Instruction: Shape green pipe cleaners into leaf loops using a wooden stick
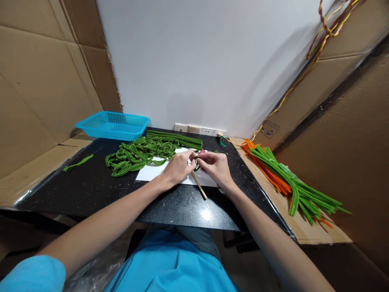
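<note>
Over a white sheet of paper [148, 173], my left hand [180, 165] and my right hand [216, 165] meet with fingertips almost together. Both pinch a short dark green pipe cleaner [197, 162], bent in a curve between them. A thin wooden stick [199, 187] lies beneath, its near end past the paper's edge. Something small and red [201, 152] shows behind the right fingertips; its kind is unclear. Left of my hands spreads a pile of looped green pipe cleaners [133, 156]. Straight green pipe cleaners [176, 139] lie bundled behind it.
A blue plastic basket [114, 125] stands at the back left of the black tabletop [88, 190]. Orange pipe cleaners [269, 174] and bright green pipe cleaners [285, 174] lie on cardboard at right. Wall sockets [207, 131] and twisted wires [284, 99] are behind; cardboard walls flank both sides.
</note>
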`<action>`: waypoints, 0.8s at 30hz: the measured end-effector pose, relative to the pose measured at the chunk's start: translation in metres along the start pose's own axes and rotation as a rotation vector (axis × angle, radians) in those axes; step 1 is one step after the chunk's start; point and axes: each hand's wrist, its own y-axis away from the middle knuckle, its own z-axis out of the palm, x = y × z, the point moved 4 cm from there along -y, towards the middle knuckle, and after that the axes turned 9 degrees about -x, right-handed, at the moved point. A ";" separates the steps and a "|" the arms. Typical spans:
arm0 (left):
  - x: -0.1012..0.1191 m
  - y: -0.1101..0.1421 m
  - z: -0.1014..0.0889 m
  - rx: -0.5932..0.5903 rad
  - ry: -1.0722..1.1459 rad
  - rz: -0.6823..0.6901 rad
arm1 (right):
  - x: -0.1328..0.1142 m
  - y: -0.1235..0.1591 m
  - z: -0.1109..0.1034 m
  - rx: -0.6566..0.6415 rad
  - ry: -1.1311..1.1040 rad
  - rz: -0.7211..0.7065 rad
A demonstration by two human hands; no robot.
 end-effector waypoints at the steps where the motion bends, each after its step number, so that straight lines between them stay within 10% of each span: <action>1: 0.000 0.000 0.000 0.003 -0.011 0.001 | 0.000 0.000 0.000 -0.004 -0.006 -0.001; 24: 0.002 -0.001 -0.002 -0.004 -0.082 -0.034 | 0.004 -0.004 -0.004 0.016 -0.045 0.043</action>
